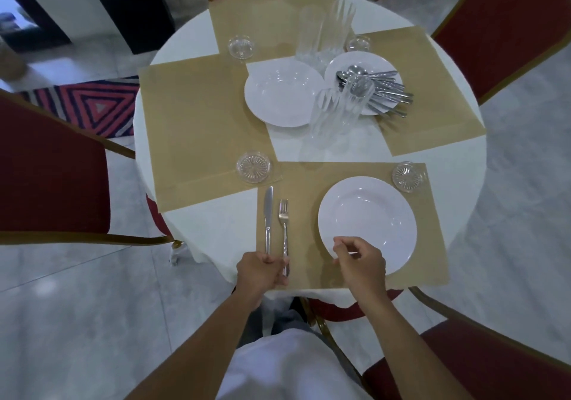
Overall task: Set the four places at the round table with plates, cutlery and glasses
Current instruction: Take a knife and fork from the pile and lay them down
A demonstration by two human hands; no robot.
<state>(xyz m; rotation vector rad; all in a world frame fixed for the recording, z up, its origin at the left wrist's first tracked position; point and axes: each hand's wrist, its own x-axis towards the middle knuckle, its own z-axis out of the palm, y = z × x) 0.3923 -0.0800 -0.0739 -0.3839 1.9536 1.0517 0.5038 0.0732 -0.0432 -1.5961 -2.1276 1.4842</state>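
Note:
On the near placemat [309,189] stands a white plate [367,223], with a knife [268,211] and a fork [283,217] side by side to its left. My left hand [262,271] grips the fork's handle end and covers the end of the knife. My right hand [360,260] hovers with curled fingers at the plate's near-left rim; a grip on the rim does not show. At the table's centre are a white plate [282,92], a second plate [386,66] heaped with cutlery [386,91], and tall clear glasses [335,112].
Each of the other placemats [191,128] is bare. Small glass coasters [254,166] [407,176] [240,47] [358,43] sit at mat corners. More tall glasses [324,32] stand at the back. Red chairs [46,168] [500,29] [494,362] ring the white-clothed table [216,223].

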